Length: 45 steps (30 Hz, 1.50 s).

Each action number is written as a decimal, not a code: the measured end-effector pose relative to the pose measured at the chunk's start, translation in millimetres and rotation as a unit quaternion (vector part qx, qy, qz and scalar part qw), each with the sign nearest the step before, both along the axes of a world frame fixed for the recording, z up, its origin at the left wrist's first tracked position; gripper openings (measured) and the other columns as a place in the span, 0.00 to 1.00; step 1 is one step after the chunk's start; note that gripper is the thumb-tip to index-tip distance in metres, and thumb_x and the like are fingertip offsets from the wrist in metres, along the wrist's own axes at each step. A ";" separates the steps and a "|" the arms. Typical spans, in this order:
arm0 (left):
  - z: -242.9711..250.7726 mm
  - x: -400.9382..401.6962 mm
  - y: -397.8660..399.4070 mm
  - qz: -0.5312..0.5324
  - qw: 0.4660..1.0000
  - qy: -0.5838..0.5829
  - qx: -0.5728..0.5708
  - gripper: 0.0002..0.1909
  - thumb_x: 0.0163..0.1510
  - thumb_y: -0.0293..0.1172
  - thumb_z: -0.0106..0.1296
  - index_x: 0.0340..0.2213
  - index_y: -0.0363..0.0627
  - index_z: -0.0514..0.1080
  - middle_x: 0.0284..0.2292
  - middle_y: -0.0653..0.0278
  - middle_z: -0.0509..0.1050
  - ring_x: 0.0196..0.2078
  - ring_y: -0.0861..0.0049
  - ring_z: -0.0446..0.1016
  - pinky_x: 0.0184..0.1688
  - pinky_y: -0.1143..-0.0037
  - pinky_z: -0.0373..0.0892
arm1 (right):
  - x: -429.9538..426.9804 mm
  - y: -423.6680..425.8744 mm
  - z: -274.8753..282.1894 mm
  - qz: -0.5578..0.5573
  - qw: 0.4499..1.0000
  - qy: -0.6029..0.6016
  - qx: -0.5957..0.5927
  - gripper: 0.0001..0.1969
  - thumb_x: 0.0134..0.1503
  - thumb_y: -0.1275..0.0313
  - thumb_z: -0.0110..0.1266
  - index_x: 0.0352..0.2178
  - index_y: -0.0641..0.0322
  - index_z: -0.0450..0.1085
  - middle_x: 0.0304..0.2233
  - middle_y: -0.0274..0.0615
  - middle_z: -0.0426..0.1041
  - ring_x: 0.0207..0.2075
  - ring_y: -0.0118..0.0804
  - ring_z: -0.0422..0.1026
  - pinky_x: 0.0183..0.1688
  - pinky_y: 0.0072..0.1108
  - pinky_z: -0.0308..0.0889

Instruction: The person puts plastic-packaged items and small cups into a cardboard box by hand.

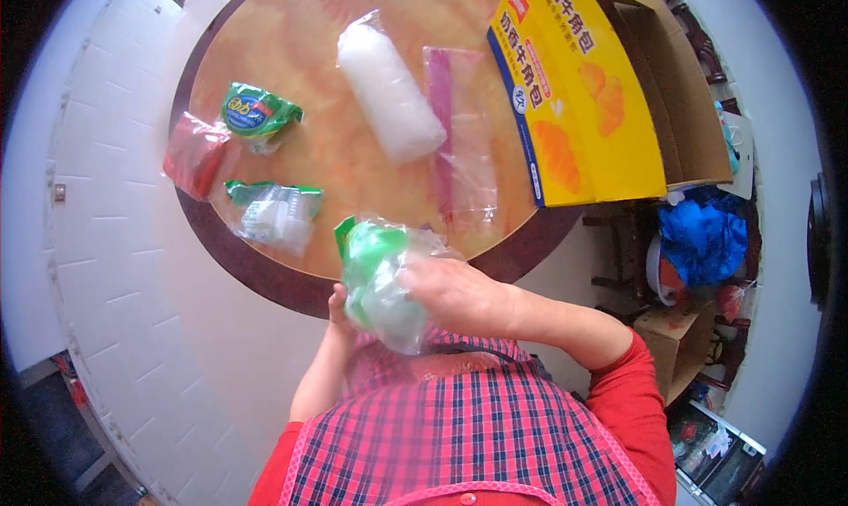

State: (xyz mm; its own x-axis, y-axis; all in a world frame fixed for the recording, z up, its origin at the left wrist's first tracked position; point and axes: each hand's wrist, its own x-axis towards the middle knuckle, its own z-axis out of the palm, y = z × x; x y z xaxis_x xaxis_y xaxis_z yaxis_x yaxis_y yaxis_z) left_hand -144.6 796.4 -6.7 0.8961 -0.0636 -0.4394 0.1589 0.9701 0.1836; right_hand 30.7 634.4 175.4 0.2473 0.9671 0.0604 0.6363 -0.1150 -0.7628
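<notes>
Over the table's near edge, my left hand [339, 307] supports a clear plastic package with green print [377, 274]. Most of that hand's fingers are hidden behind it. My right hand [457, 294], slightly blurred, pinches the package's clear plastic from the right. Beyond my hands lies a bulging roll of translucent plastic [391, 95] in clear wrap. Beside it a transparent bag with a purple strip [464, 135] lies flat. On the left are a green-labelled package [257, 111], a red packet [197, 155] and another clear-and-green package [278, 214].
A yellow cardboard box [596, 121] with printed pastries stands at the round table's [225, 267] right side. Past it on the right are a crumpled blue plastic bag [703, 237] and a smaller cardboard box [676, 340]. A white tiled wall [112, 174] runs along the left.
</notes>
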 end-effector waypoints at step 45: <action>141.6 37.3 -37.2 0.212 0.834 0.022 0.508 0.03 0.53 0.23 0.52 0.28 0.36 0.73 0.26 0.69 0.74 0.29 0.88 0.68 0.35 0.86 0.64 | 33.6 -55.7 -40.4 -0.311 0.824 0.459 0.114 0.05 0.54 0.73 0.55 0.25 0.64 0.70 0.22 0.30 0.71 0.24 0.19 0.68 0.28 0.13 0.63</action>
